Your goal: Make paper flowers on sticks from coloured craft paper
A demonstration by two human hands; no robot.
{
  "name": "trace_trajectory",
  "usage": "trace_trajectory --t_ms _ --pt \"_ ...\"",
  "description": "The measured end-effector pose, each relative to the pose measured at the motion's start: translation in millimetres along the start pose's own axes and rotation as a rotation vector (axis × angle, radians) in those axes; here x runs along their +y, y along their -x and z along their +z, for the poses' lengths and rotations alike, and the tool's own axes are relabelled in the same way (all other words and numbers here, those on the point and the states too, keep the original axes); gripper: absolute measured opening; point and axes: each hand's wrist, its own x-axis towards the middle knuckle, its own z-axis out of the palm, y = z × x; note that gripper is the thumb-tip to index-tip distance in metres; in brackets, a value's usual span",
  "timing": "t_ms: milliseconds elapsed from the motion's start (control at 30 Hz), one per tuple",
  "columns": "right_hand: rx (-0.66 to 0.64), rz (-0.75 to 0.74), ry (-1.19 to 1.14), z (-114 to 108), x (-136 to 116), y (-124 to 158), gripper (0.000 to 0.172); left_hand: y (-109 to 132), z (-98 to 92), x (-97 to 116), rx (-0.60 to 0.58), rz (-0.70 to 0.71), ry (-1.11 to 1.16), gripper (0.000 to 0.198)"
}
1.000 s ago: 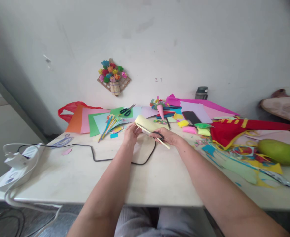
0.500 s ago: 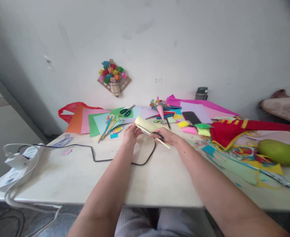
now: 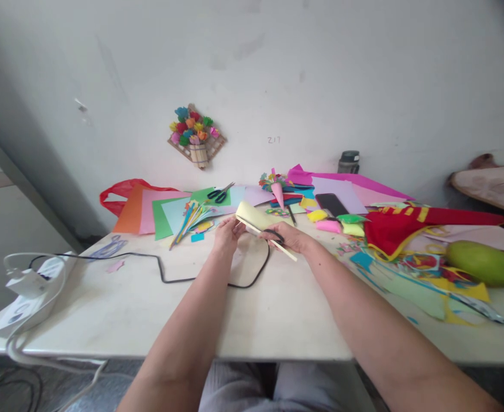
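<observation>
Pale-yellow paper (image 3: 255,215), over the table (image 3: 278,315) between your hands, looks light and easily creased, best pinched by its edge, as your left hand (image 3: 230,231) does while your right hand (image 3: 290,236) grips scissors (image 3: 274,234).

Open passage lies along the near bench (image 3: 278,320), between the left forearm (image 3: 187,315) and the right forearm (image 3: 359,297), and leftward to the power strip (image 3: 15,317); a black cable (image 3: 178,280) crosses it beneath the left forearm. Centrally, the left hand (image 3: 229,233), yellow paper (image 3: 254,214) and right hand (image 3: 290,236) fill the way; behind, coloured sheets (image 3: 150,209) obstruct; at right, paper scraps (image 3: 410,289) and a green fruit (image 3: 469,263) do likewise
</observation>
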Motion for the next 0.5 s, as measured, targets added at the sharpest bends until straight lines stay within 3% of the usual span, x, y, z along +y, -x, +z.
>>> trace_trajectory --t_ms 500 --pt "0.032 -0.049 0.003 1.2 -2.6 -0.8 0.032 -2.1 -1.0 -1.2 -0.016 -0.001 -0.014 0.013"
